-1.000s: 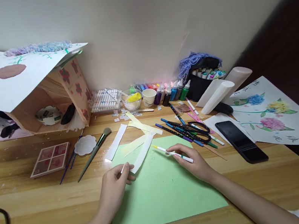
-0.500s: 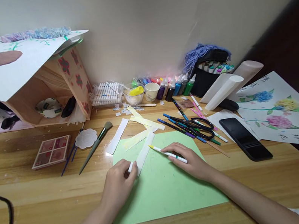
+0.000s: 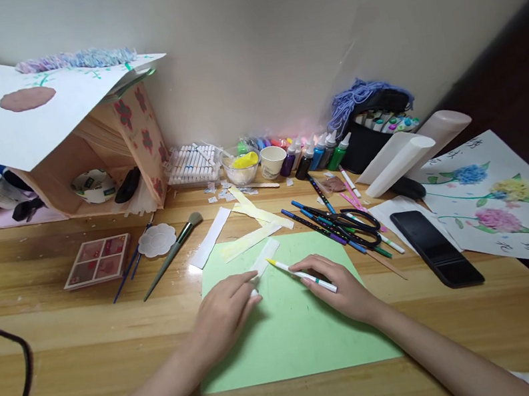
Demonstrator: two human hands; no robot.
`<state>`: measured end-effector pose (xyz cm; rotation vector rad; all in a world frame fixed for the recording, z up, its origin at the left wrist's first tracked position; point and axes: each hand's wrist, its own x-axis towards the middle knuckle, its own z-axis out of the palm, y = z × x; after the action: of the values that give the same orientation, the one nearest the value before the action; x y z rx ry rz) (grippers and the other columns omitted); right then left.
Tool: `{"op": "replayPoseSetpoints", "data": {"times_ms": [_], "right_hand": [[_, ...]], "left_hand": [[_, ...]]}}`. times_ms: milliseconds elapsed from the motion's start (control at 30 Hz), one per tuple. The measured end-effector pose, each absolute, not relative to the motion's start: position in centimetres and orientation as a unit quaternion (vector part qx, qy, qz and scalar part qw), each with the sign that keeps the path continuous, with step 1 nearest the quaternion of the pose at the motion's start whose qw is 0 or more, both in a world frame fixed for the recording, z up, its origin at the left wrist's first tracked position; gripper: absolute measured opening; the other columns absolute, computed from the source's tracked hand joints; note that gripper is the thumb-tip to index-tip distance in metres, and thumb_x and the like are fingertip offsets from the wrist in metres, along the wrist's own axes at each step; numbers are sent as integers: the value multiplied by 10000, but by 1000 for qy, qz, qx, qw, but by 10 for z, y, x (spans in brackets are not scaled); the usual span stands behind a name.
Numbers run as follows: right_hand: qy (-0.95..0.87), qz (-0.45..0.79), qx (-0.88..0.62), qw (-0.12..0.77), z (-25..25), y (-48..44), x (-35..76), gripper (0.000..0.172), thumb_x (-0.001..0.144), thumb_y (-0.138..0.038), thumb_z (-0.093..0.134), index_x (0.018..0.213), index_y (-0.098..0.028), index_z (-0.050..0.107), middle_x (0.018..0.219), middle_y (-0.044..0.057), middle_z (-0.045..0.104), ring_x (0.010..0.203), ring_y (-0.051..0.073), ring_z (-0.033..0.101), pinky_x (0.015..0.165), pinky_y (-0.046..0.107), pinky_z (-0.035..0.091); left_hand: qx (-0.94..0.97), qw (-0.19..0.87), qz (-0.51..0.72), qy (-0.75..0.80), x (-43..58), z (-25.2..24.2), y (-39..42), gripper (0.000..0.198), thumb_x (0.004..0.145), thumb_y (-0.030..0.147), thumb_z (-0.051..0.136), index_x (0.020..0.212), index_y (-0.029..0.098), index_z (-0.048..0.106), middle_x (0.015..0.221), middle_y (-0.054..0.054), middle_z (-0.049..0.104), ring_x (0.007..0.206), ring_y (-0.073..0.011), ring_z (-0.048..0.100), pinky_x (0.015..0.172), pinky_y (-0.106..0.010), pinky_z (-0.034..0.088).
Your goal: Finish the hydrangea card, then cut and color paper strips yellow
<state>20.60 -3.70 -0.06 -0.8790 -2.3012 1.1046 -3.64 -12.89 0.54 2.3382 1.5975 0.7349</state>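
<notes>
My right hand (image 3: 337,284) is closed around a white marker (image 3: 311,278) with a yellow brush tip and a green band. Its tip points left, at the edge of a white paper strip (image 3: 265,257). My left hand (image 3: 225,312) rests its fingertips on the lower part of this strip, hiding that end. Between its thumb and fingers shows a small white marker cap (image 3: 254,292), mostly covered. Under both hands lies a green sheet of paper (image 3: 294,348). Yellow-tinted strips (image 3: 251,242) and another white strip (image 3: 210,237) are just beyond.
Black scissors (image 3: 360,226) lie over several pens on the right, with a phone (image 3: 438,250) beyond. Paint bottles (image 3: 320,151), a paper cup (image 3: 273,163) and a marker box (image 3: 192,165) line the wall. Left are a large brush (image 3: 173,257) and a palette (image 3: 157,240).
My left hand has slid forward and right along the strip, its fingers now flatter and covering more of it. The right hand still holds the marker in nearly the same place.
</notes>
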Motion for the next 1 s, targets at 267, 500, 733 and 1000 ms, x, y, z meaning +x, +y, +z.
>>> {"op": "replayPoseSetpoints", "data": {"times_ms": [267,500,733,1000], "right_hand": [[-847,391,-289,214,-2,-37,205,248,913,-217,445,1130,-247,562,1062,57,615,1001,200,551,871,324,426],[-812,401,-348,242,-3,-33,206,226,919,-257,444,1112,-254,562,1071,43,612,989,192,560,836,299,433],[-814,391,-360,234,-3,-32,205,237,922,-271,443,1119,-259,575,1075,45,616,1020,201,544,878,328,416],[-805,377,-381,254,-4,-29,204,243,915,-295,445,1108,-254,588,1083,56,622,1027,216,552,880,349,426]], "left_hand": [[843,106,182,495,-34,1,-128,254,949,273,363,1006,126,562,1278,-127,549,1165,-217,523,954,-373,467],[848,107,174,490,-35,2,-126,263,951,273,353,992,129,568,1287,-122,544,1174,-208,523,963,-366,471],[849,105,169,489,-35,3,-126,287,951,279,351,1049,118,567,1283,-129,547,1165,-214,531,949,-371,480],[848,113,168,489,-37,3,-125,289,951,277,353,1100,128,550,1309,-114,527,1183,-208,515,959,-369,473]]}}
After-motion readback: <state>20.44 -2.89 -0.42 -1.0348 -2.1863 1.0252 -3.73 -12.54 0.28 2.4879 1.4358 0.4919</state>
